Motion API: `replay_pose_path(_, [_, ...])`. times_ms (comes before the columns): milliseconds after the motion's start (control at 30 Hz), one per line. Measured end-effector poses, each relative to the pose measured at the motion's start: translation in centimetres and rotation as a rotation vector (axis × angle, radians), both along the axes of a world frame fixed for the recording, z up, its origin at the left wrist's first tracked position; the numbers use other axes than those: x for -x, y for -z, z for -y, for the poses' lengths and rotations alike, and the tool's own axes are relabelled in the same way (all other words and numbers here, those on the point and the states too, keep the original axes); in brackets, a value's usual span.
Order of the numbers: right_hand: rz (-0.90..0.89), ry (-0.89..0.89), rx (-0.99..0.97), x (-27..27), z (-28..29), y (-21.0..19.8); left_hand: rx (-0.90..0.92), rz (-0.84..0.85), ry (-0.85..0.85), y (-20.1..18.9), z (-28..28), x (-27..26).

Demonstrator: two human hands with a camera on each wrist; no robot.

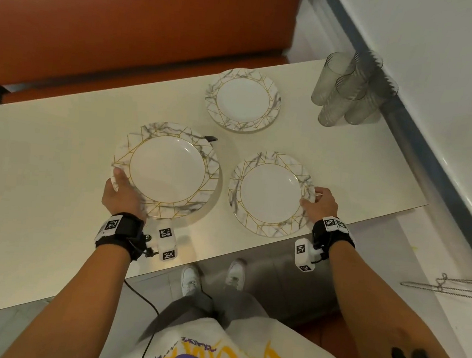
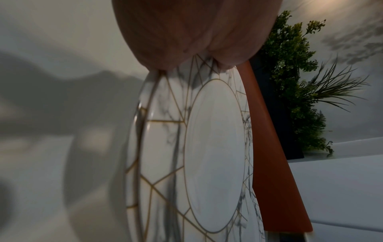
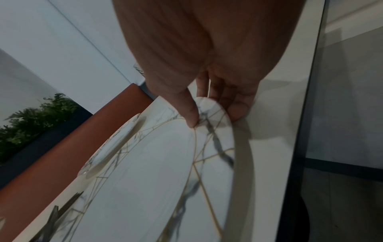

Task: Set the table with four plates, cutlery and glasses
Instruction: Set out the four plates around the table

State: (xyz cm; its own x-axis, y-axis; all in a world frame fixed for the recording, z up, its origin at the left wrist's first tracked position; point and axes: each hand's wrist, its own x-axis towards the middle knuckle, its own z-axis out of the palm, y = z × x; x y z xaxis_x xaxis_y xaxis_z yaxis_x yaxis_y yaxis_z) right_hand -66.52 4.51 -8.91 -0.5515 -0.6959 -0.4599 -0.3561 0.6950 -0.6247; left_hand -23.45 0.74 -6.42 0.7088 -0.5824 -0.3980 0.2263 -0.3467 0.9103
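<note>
Head view puts your left hand (image 1: 120, 194) at centre left, fingers grasping the near-left rim of the large plate (image 1: 167, 170), which sits raised over a shadow on the cream counter (image 1: 45, 162), with a dark handle tip (image 1: 211, 139) poking out behind it. Right of it, your right hand (image 1: 319, 204) pinches the right rim of the second plate (image 1: 270, 193), thumb on top. Upper centre lies a third plate (image 1: 243, 99) untouched, and four clear glasses (image 1: 348, 88) cluster at the upper right.

Left hand (image 2: 186, 32) grips marbled plate (image 2: 213, 147) rim beside greenery (image 2: 290, 65).
</note>
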Motion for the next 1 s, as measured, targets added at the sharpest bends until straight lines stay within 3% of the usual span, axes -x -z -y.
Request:
replay_pose_path(400, [-0.013, -0.009, -0.038, 0.9, -0.3, 0.9, -0.006, -0.041, 0.013, 0.7, 0.2, 0.3])
replay_pose_path(533, [-0.260, -0.051, -0.092, 0.1, 0.8, -0.1, -0.029, -0.067, 0.012, 0.1, 0.3, 0.6])
replay_pose_path(633, [-0.351, -0.134, 0.013, -1.7, 2.6, -1.4, -0.063, -0.089, 0.023, -0.6, 0.1, 0.5])
replay_pose_path(833, [-0.053, -0.402, 0.265, -10.6, 6.7, -3.6, -0.157, -0.112, 0.082, -0.3, -0.3, -1.9])
replay_pose_path(933, [0.078, -0.571, 0.190, -16.4, 8.6, -4.3, -0.198, -0.150, 0.133, -0.7, -0.3, -3.3])
replay_pose_path(1000, [0.025, -0.694, 0.147, -19.8, 9.8, -4.2, -0.233, -0.170, 0.167, -0.4, 0.0, -5.0])
